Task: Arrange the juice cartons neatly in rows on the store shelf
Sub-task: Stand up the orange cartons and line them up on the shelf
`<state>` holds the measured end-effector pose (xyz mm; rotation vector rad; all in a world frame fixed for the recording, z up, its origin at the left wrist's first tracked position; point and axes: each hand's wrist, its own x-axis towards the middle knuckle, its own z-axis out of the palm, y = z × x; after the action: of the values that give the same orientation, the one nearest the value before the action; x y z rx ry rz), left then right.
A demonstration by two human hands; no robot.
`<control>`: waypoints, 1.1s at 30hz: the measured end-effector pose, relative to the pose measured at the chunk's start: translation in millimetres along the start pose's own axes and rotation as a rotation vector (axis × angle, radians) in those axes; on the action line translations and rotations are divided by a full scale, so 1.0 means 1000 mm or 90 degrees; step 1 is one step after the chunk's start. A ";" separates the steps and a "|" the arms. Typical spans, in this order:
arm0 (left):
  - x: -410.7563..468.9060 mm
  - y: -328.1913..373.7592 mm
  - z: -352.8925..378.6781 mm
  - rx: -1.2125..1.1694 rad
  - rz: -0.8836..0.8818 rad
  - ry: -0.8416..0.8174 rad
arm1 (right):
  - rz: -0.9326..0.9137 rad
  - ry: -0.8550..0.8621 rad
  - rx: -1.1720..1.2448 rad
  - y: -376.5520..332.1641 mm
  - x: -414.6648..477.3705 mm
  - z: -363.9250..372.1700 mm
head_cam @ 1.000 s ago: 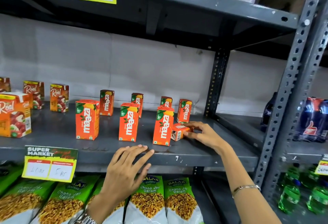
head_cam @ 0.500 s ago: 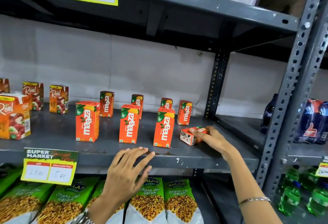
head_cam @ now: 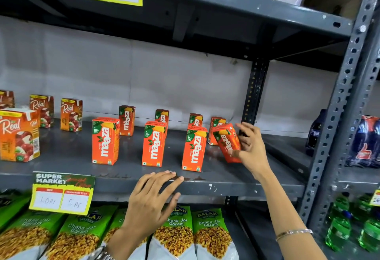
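At nine o'clock, Real juice cartons (head_cam: 19, 135) upright on grey shelf (head_cam: 226, 181). Centre: three Maaza cartons (head_cam: 153, 144) in front row. At six, left hand (head_cam: 153, 199) flat on shelf edge, fingers released. At three, right hand (head_cam: 251, 146) grasping tilted Maaza carton (head_cam: 227, 141).

Single head cam here, worn at head height, facing fwd into a grey metal shelf (head_cam: 226, 185) and tilted a bit down, so the underside of the shelf above fills the top of frame and snack packs (head_cam: 211, 237) on the level below show at the bottom. It's close in, approx arm's reach: the left hand (head_cam: 152, 202) rests at the shelf's front edge low-centre, the right hand (head_cam: 251, 148) sits right of centre, and the wide lens bends the upright post (head_cam: 337, 115) at far right. No 2nd view, so no shared area to report.
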<state>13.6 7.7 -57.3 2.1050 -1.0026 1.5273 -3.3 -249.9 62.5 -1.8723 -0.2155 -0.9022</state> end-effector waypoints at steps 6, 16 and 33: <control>0.000 0.001 0.001 -0.003 -0.005 0.008 | 0.118 0.035 0.177 0.010 -0.016 0.002; 0.006 0.010 -0.010 -0.062 -0.062 -0.023 | 0.200 -0.143 0.075 0.012 -0.026 -0.006; 0.097 0.017 0.010 -0.215 -0.406 -0.360 | 0.210 -0.119 0.079 0.007 -0.030 -0.005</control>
<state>24.8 -43.0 26.7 2.3171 -0.5823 0.4367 -22.6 -250.2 38.5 -1.8092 -0.0697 -0.4795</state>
